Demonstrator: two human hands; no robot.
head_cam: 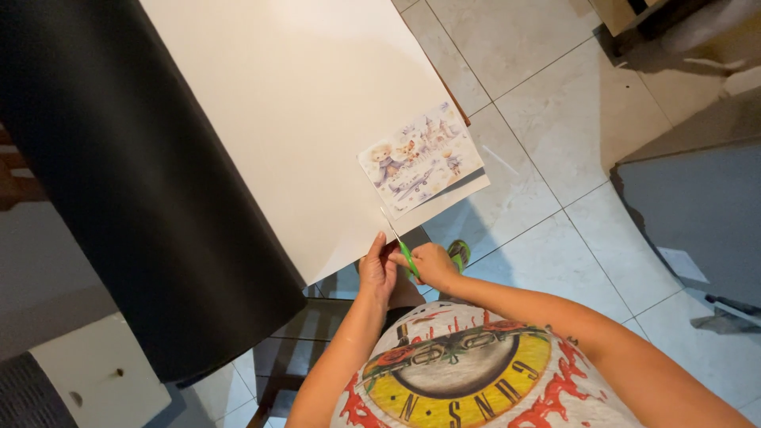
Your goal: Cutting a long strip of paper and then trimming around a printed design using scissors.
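A large cream sheet [301, 111] lies unrolled from a black roll [135, 198] and hangs past the table edge. On its near right corner rests a small printed picture [418, 157] with cartoon animals. My right hand [434, 265] grips green-handled scissors [400, 242], their blades pointing into the sheet's near edge just below the picture. My left hand [377, 269] pinches the sheet's edge right beside the blades, thumb on top.
Pale floor tiles [555, 95] spread to the right. A dark chair frame [293, 357] stands under my arms. A grey panel [697, 214] lies at the right, a white board [103, 372] at the lower left.
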